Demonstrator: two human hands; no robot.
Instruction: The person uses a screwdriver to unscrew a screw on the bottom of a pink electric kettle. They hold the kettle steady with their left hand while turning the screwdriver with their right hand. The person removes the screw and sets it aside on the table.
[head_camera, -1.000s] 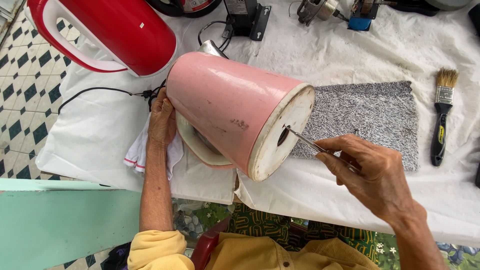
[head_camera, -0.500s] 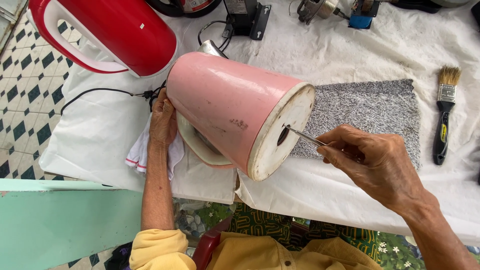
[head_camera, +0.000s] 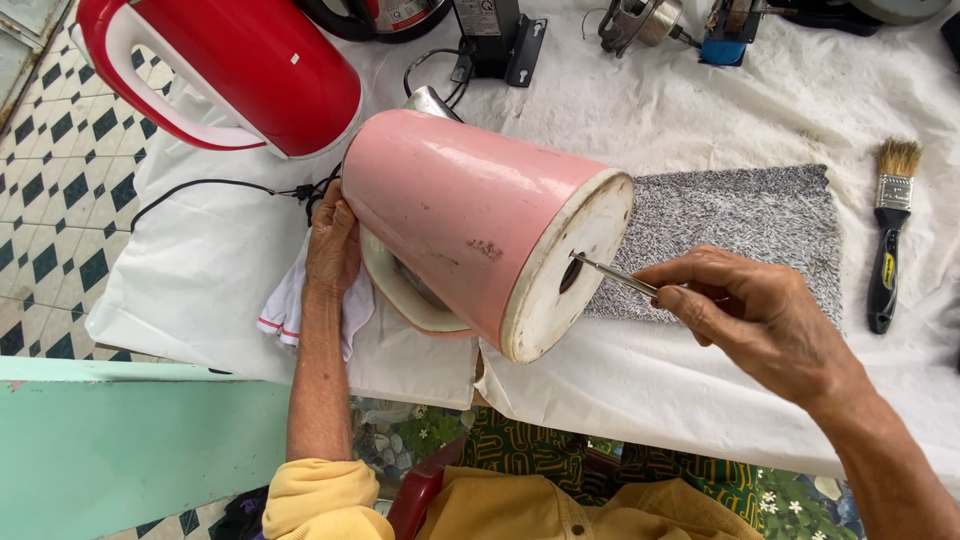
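The pink kettle (head_camera: 470, 215) lies tilted on its side on the desk (head_camera: 700, 390), its flat white base turned toward the camera, and its body hides most of the handle and the far end; only a curve of the pale handle shows beneath it. What lies inside the dark hole in the base cannot be made out. The left hand (head_camera: 332, 245) rests against the kettle's far side by the handle, fingers curled around it, though the fingertips are out of sight behind the body. The right hand (head_camera: 760, 315) has its fingers pinched closed on a thin metal tool (head_camera: 615, 275), whose tip reaches into the hole; the tool's rear end is buried in the grip. The kettle is smooth, scuffed plastic, a tapering cylinder. Under it lie a white cloth and a speckled grey mat (head_camera: 740, 235). A glossy red kettle (head_camera: 240, 70) is cut off at the top edge, and a bristle paintbrush (head_camera: 890, 225) with a black handle lies to the right.
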